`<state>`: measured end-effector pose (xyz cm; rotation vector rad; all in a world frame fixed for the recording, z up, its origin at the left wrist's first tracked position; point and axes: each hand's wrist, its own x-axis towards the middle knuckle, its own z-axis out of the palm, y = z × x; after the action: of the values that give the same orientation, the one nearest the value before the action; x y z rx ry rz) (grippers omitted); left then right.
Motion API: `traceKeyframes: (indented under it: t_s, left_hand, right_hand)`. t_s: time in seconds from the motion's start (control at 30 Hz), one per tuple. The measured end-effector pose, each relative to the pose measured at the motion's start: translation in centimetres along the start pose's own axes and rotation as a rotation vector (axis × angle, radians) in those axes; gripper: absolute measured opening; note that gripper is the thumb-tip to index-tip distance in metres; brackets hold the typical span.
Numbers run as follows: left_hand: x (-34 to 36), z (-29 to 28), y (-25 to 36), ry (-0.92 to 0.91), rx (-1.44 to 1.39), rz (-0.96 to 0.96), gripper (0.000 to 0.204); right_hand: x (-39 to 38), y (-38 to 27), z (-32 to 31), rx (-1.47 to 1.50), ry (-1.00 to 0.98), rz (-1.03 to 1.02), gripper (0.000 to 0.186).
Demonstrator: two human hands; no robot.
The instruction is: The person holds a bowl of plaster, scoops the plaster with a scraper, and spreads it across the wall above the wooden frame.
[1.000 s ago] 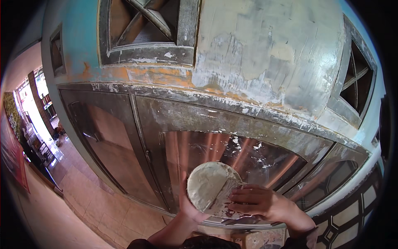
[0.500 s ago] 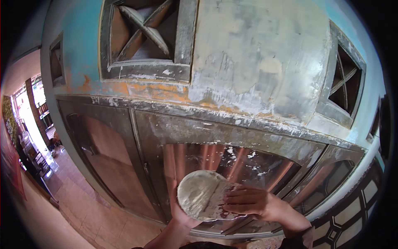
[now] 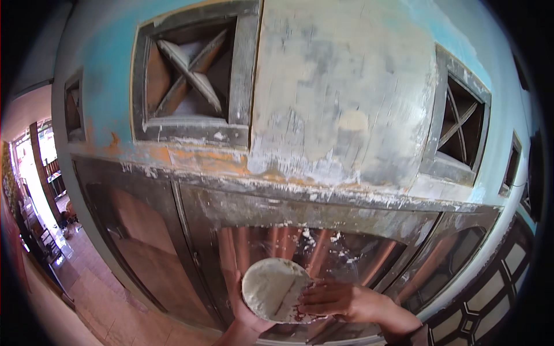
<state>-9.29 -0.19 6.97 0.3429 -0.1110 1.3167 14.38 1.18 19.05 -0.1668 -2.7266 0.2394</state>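
Observation:
My left hand (image 3: 249, 316) cups a round, shallow bowl (image 3: 244, 286) from its left side and below. Pale grey-white putty (image 3: 266, 284) fills the bowl. My right hand (image 3: 340, 302) grips a flat scraper (image 3: 293, 301) with its fingers laid along the blade. Putty and reddish-brown patches cover the blade, which lies at a slant across the right part of the bowl, its edge in the putty. The hand hides the scraper's right end.
Ahead stands a patchy, partly plastered wall (image 3: 329, 86) with X-braced vent openings (image 3: 190, 75). Below are dark wooden frames (image 3: 323, 207) with glass panes (image 3: 369, 254) spattered white. Tiled floor (image 3: 115, 294) runs along the left; a patterned dark panel (image 3: 479, 305) stands at lower right.
The view has tilted upward, showing more of the wall. Both hands and the bowl now sit a little lower and further left in the picture. Their grips look the same.

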Motion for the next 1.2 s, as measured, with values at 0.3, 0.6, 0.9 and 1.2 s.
traceKeyframes:
  t_s: [0.3, 0.6, 0.9, 1.2]
  left_hand:
    - [2.1, 1.2, -2.1, -0.149, -0.148, -0.071, 0.081]
    - [3.3, 5.3, -2.7, -0.026, -0.049, -0.028, 0.082]
    - [4.5, 6.5, -3.9, -0.099, -0.061, -0.011, 0.081]
    - [5.0, 8.0, -6.7, -0.091, -0.055, -0.045, 0.087]
  right_hand:
    - [-0.9, 0.4, -1.2, 0.994, 0.906, 0.325, 0.023]
    - [-0.2, 0.0, -3.2, 1.442, 1.188, 0.290, 0.035]
    - [-1.0, -0.6, -6.9, 0.226, 0.483, 0.055, 0.027]
    - [-2.4, 0.3, -7.9, -0.123, 0.063, 0.059, 0.044]
